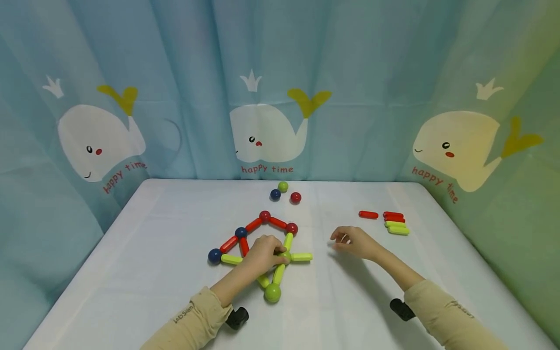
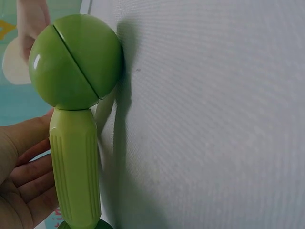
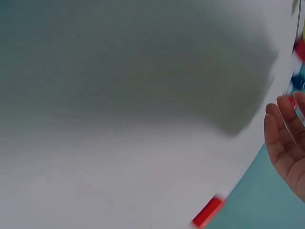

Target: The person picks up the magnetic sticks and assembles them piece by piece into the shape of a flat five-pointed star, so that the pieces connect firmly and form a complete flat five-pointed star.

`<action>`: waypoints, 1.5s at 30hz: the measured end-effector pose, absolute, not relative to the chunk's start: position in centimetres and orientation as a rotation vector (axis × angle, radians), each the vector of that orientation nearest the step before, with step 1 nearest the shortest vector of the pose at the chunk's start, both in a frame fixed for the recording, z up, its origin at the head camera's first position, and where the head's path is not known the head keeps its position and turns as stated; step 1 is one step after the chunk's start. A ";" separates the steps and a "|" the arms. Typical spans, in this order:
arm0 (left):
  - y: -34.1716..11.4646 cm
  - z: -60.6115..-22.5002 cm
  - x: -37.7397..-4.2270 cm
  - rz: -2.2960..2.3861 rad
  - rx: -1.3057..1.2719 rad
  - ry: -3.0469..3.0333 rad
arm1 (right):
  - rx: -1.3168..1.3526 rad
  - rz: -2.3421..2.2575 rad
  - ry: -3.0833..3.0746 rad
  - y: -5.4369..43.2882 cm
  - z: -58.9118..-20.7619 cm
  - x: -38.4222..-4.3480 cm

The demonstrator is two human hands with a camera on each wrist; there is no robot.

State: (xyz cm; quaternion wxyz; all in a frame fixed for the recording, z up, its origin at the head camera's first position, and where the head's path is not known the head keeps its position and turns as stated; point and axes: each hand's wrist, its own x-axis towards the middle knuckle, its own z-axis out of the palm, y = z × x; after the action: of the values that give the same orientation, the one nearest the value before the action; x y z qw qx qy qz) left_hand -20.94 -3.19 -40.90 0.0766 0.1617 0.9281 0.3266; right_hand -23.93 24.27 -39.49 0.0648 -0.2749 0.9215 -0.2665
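- With the rod-and-ball frame [image 1: 244, 246], expect little weight and stiff, hard parts, probably plastic; hardly fragile piece by piece, but likely to swing or part at the joints.
- Best held by a ball right at a joint, with a second grip along a rod; on smooth, round surfaces, some slipping possible.
- Lying flat on the white table [image 1: 144, 218], mostly left of the middle, nearer than the loose balls [image 1: 295, 198].
- Glossy, with red rods [image 1: 253, 225] between red balls [image 1: 264, 217] and blue balls [image 1: 241, 233], and grooved lime-green rods [image 1: 302, 256] on the near side, one free-ended to the right; on the nearest green ball [image 2: 76, 62], a clear seam.
- In the left hand [image 1: 264, 255], pinched: the joint's green ball [image 1: 288, 254].
- In the right hand [image 1: 356, 241], nothing visible; fingers loosely bent, between frame and loose rods [image 1: 398, 231].
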 end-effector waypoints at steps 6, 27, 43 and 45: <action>-3.4 -40.8 -21.0 0.967 0.489 2.792 | -0.745 -0.741 2.955 28.6 -39.2 -24.3; -3.2 -40.8 -21.1 0.950 0.467 2.797 | -0.436 -0.401 3.206 37.7 -39.6 -25.0; -3.2 -41.0 -21.0 0.965 0.471 2.795 | -0.463 -0.165 3.208 37.9 -40.1 -25.6; -3.2 -41.0 -21.0 0.958 0.475 2.800 | -0.490 -0.159 3.210 37.9 -40.2 -25.6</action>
State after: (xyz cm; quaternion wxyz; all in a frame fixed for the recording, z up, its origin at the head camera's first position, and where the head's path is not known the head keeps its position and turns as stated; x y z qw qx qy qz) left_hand -20.95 -3.19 -40.96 0.0719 0.1580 0.9318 0.3188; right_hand -25.57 37.88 -40.23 -0.0546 -0.1505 0.9859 -0.0487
